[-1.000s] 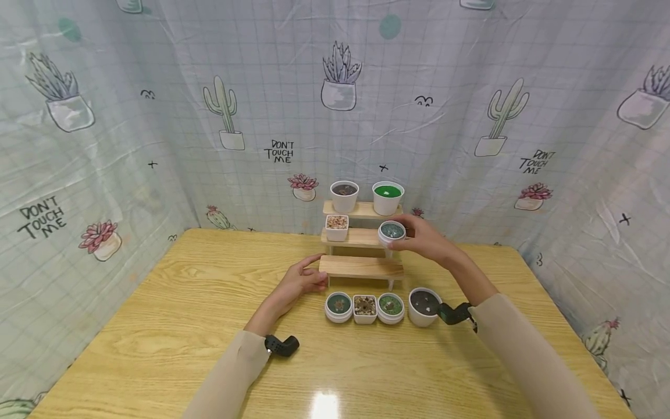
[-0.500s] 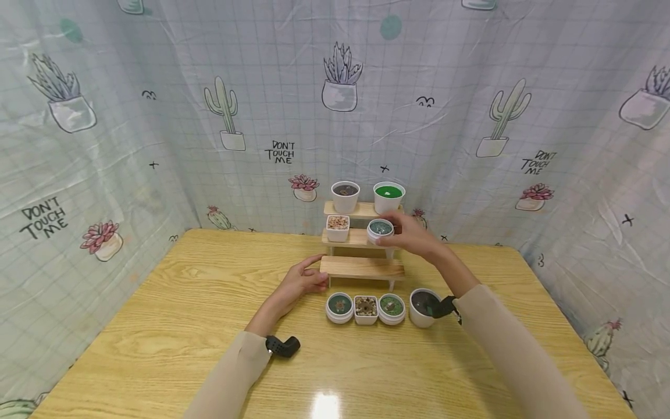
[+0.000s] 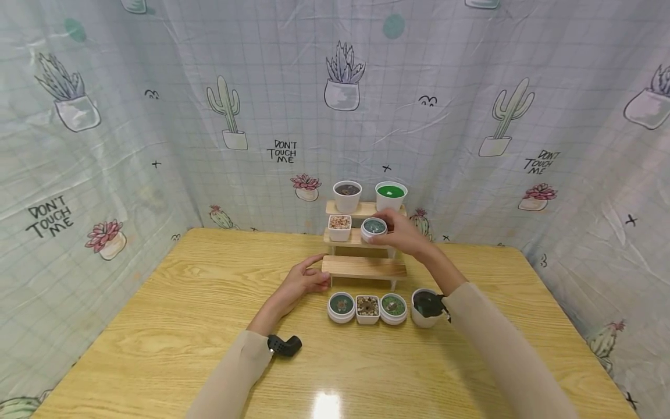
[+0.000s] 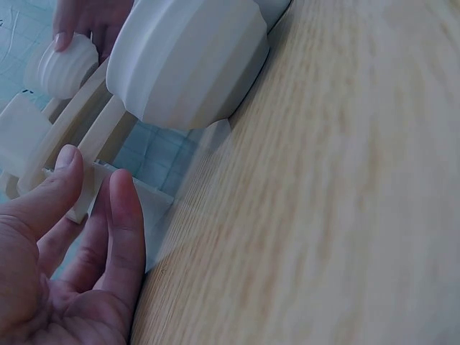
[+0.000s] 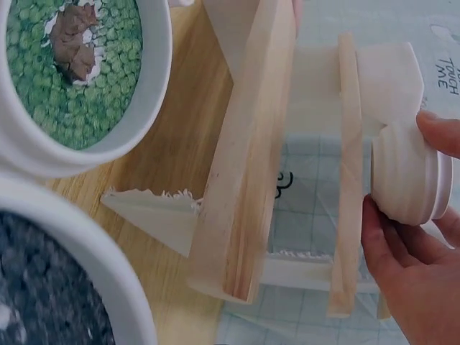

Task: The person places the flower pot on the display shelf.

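A three-tier wooden plant stand (image 3: pixel 363 267) with white legs stands at the back of the table. My left hand (image 3: pixel 299 284) holds the left end of its lowest shelf, thumb and fingers about the corner in the left wrist view. With my right hand (image 3: pixel 408 235) I grip a round, ridged white pot (image 3: pixel 374 228) of blue-green gravel at the middle shelf, thumb and fingers on its sides. Whether its base touches the shelf (image 5: pixel 350 187) I cannot tell. Left of it on that shelf sits a square white pot (image 3: pixel 339 228) of light pebbles.
On the top shelf are a dark-filled pot (image 3: pixel 348 198) and a green-filled pot (image 3: pixel 391 196). Before the stand, a round pot (image 3: pixel 341 308), a square pebble pot (image 3: pixel 367 310), a green-gravel pot (image 3: pixel 393 309) and a larger dark-filled pot (image 3: pixel 423 317) line up. A printed curtain (image 3: pixel 262 105) hangs behind.
My right hand has carried the round blue-green gravel pot leftward along the middle shelf, closer to the square pebble pot. The left hand has stayed at the lowest shelf's end.
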{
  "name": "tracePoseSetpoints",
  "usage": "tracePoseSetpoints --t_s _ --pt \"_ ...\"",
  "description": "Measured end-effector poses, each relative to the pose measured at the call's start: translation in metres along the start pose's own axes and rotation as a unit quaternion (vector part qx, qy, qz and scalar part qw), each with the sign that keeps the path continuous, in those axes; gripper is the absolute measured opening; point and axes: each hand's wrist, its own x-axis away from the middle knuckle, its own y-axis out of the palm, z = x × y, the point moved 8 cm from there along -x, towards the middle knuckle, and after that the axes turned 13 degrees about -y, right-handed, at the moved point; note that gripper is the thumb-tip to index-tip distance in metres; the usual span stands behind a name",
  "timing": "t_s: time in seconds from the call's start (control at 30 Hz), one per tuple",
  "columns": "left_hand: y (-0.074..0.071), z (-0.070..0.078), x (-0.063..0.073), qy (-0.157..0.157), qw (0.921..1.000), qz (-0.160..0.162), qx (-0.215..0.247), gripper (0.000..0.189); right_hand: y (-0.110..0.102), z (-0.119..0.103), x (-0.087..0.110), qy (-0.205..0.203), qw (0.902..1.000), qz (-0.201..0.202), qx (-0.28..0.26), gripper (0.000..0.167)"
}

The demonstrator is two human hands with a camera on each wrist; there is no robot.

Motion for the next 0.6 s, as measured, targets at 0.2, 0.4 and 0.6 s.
tracePoseSetpoints --t_s 0.2,0.4,0.6 --pt "0.000 -0.001 0.001 -0.003 1.0000 0.002 -0.003 0.075 0.006 -0.001 -0.002 0.004 0.9997 0.005 0.022 0.064" --pt "-0.001 -0.001 0.001 -0.007 1.0000 0.003 -0.004 0.075 0.009 -0.003 -0.004 -0.004 0.9994 0.012 0.031 0.064" --pt "-0.001 0.000 0.001 -0.004 1.0000 -0.001 -0.001 0.074 0.012 -0.005 -0.005 -0.010 0.9989 0.011 0.044 0.065"
